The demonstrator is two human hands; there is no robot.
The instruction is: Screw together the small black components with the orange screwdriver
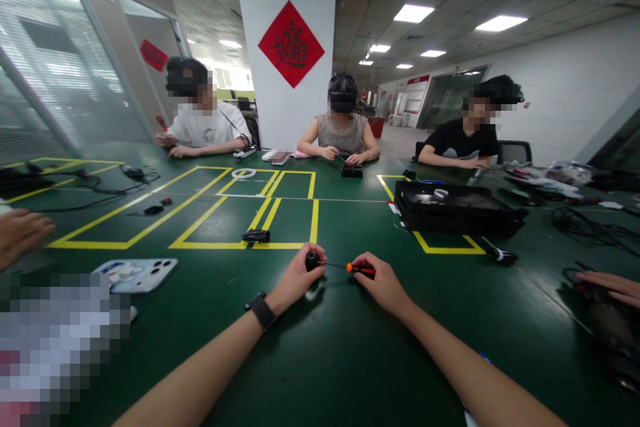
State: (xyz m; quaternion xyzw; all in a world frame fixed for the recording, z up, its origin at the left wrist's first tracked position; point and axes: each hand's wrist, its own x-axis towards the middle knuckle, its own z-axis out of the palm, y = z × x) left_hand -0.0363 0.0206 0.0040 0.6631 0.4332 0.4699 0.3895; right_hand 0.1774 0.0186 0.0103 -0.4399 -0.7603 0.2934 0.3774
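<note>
Between the thumb and fingers of my left hand (299, 268) is a small round black part (313, 260); what kind it is I cannot make out. My right hand (377, 278) grips a screwdriver (361, 271) by its black and orange handle. The thin shaft points left, and its tip reaches the black part at my left fingers. Both hands are low over the green table (320, 347). Beyond my left hand a black, tapered piece (256, 236) lies on a yellow tape line.
A black tray (455, 207) stands at the right, with a black object (499, 253) before it. At the left lies a phone (140, 275). A tape roll (243, 174) is farther back. Co-workers sit across the table; other people's hands show at both side edges.
</note>
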